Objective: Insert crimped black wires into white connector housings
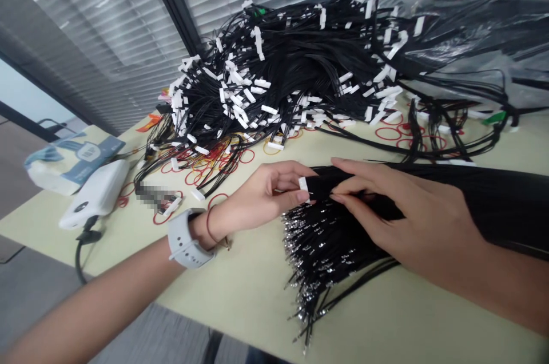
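My left hand (274, 189) pinches a small white connector (304, 189) between thumb and fingers. Black wires run from the connector toward the right. My right hand (386, 204) has its thumb and fingertips closed on a black wire just right of the connector; the exact grip is partly hidden. Under and beside both hands lies a thick bundle of black wires (338, 238), its bare silvery metal ends fanned out toward the left and the front.
A large heap of black cables (300, 66) with white connectors lies at the back. Red and yellow rubber bands (201, 166) are scattered before it. A white power bank (96, 195) and a tissue pack (77, 158) are at the left of the table (240, 289). Clear plastic bags (484, 32) lie back right.
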Motion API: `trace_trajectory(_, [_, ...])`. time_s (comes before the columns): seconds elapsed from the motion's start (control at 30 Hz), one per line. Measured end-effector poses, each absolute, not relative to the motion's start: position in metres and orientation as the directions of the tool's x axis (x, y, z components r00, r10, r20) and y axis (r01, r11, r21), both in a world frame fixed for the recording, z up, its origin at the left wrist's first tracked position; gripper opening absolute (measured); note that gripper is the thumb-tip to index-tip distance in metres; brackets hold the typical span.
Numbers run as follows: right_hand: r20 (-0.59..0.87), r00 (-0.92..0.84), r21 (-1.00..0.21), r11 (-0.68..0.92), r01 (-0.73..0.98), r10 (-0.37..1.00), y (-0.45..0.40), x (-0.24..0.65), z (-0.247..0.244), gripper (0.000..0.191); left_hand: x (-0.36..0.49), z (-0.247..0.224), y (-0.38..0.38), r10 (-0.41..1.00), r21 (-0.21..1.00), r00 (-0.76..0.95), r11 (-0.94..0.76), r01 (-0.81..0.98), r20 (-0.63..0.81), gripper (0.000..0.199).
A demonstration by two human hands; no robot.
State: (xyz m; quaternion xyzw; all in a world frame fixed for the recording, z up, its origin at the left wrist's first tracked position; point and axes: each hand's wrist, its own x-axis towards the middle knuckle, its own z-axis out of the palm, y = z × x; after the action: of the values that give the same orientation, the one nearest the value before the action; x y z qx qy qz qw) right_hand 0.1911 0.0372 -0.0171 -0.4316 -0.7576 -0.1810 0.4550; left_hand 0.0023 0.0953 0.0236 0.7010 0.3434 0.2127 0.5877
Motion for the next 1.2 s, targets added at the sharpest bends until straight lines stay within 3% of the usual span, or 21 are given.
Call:
trace_trajectory(0.27, [0.852,-0.199,-0.162,0.606,0.779,0.484,0.037,0.191,-0.019,0.027,0.009,0.031,0.085,0.741,0.977,0.643,0.082,0.199,-0.193,0.023])
trace_trajectory(0.47, [0.875,-0.235,-0.112,0.65,0.752,0.423,0.035,0.193,-0.015,0.025,0.008,0.026,0.093,0.745,0.994,0.661,0.019,0.107,-0.086,0.027])
trace_trajectory(0.57, [0.848,-0.367,-0.012,0.707,0.708,0.382,0.036,0.198,-0.012,0.022,0.007,0.024,0.101,0.76,0.991,0.644,0.002,0.136,-0.09,0.028])
trace_trajectory(0.67, [0.678,-0.558,0.026,0.743,0.669,0.478,0.043,0.204,-0.013,0.011,0.005,0.024,0.104,0.764,0.98,0.633,0.0,0.197,-0.127,0.028])
trace_trajectory(0.87, [0.533,-0.571,-0.061,0.702,0.709,0.624,0.047,0.207,-0.013,0.007,0.003,0.023,0.105,0.766,0.979,0.627,0.013,0.204,-0.141,0.028])
trace_trajectory(1.2, [0.61,-0.324,-0.368,0.621,0.692,0.723,0.037,0.196,0.001,0.017,-0.001,0.024,0.109,0.732,0.985,0.662,0.073,0.157,-0.16,0.029])
